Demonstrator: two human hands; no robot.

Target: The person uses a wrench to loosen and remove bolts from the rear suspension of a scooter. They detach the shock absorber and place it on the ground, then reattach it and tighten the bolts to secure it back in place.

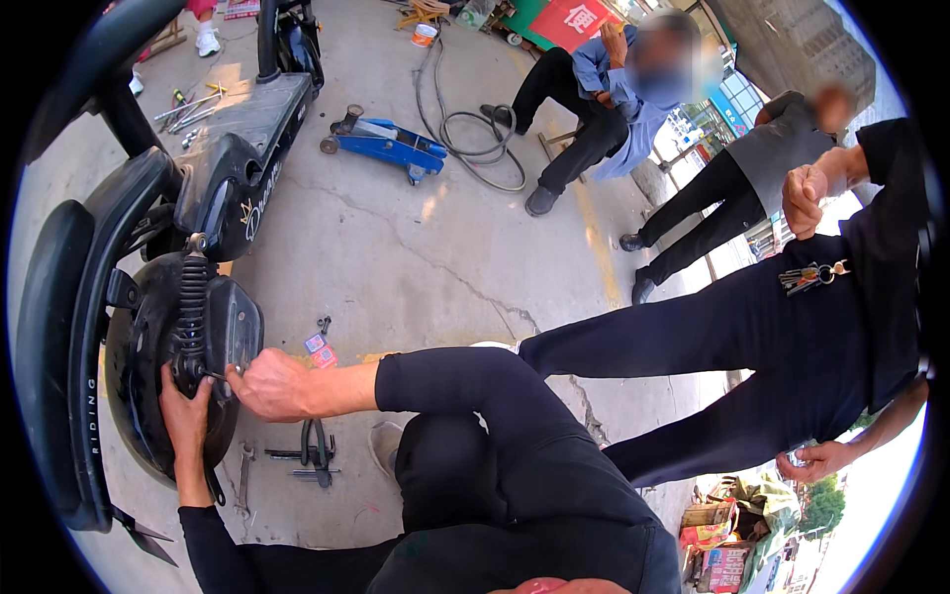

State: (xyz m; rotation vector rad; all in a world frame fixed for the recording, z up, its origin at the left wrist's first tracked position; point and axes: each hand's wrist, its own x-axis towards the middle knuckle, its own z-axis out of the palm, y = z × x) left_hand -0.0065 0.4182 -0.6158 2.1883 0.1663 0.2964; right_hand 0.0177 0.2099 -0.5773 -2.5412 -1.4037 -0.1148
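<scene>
A black electric scooter [143, 297] stands on the left, its rear wheel guard and coil-spring shock absorber [192, 307] facing me. My left hand [185, 416] is around the lower end of that shock absorber, thumb on one side and fingers on the other. Just right of it, my right hand [272, 384] is closed in a fist, with thumb and forefinger toward the lower mount. A thin dark piece shows between this fist and the mount, too small to name. Below my right forearm, pliers [318, 450] and a wrench [243, 480] lie on the concrete.
A blue floor jack [381, 147] and a coiled hose [475, 148] lie farther off. Several tools [188, 111] rest beside the scooter's footboard [242, 119]. One person [732, 366] stands close on my right; another sits [594, 109] beyond, with a third [732, 188] standing behind.
</scene>
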